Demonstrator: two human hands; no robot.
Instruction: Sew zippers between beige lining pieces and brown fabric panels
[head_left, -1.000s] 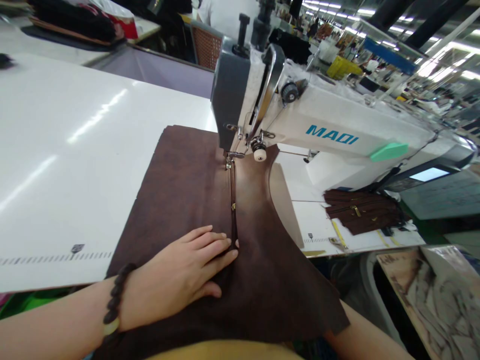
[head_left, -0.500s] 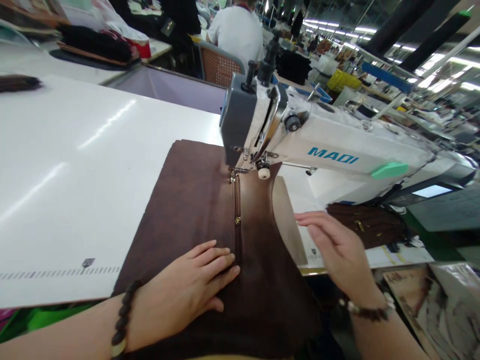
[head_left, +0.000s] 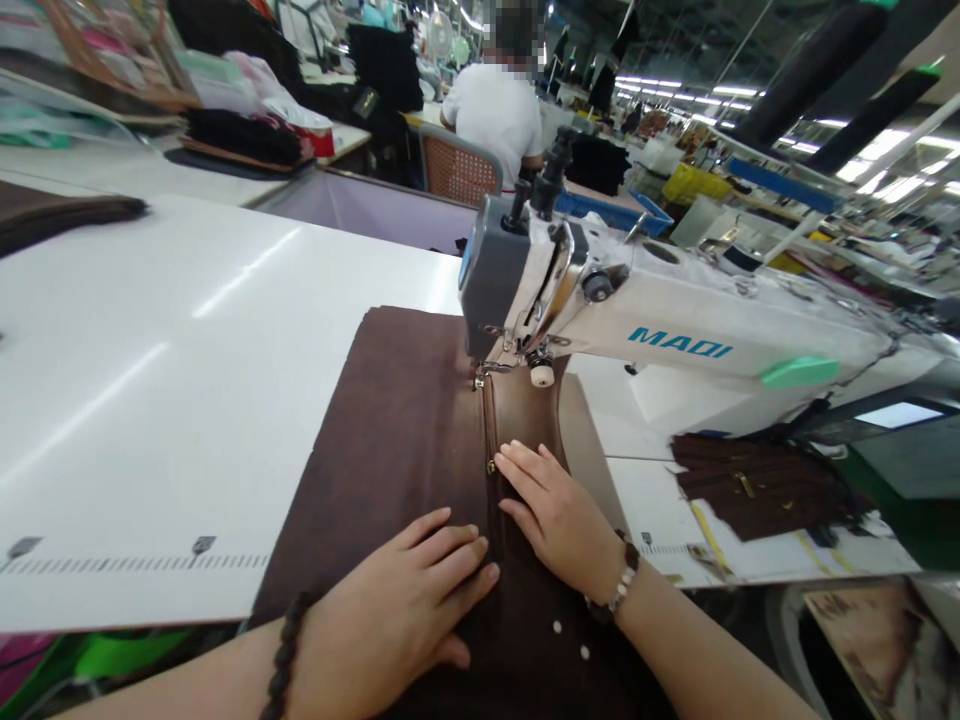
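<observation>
A large brown leather piece (head_left: 390,430) lies on the white table and runs under the presser foot (head_left: 481,380) of a sewing machine (head_left: 675,345). Down its middle goes a zipper with a small gold pull (head_left: 491,466). My left hand (head_left: 405,600) rests flat on the leather left of the zipper, fingers spread. Beside the zipper pull, my right hand (head_left: 551,510) lies on the leather with its fingers stretched out and the thumb apart. Neither hand grips anything.
Brown pieces with a gold zipper pull (head_left: 742,485) lie under the machine arm at the right. More dark brown material (head_left: 67,215) sits at the table's far left. Behind the machine, a person in a white shirt (head_left: 495,115) sits on a brown chair (head_left: 459,168).
My right hand has come in from beyond the leather's right edge and now lies next to the zipper. My left hand remains on the leather. The camera view has shifted slightly.
</observation>
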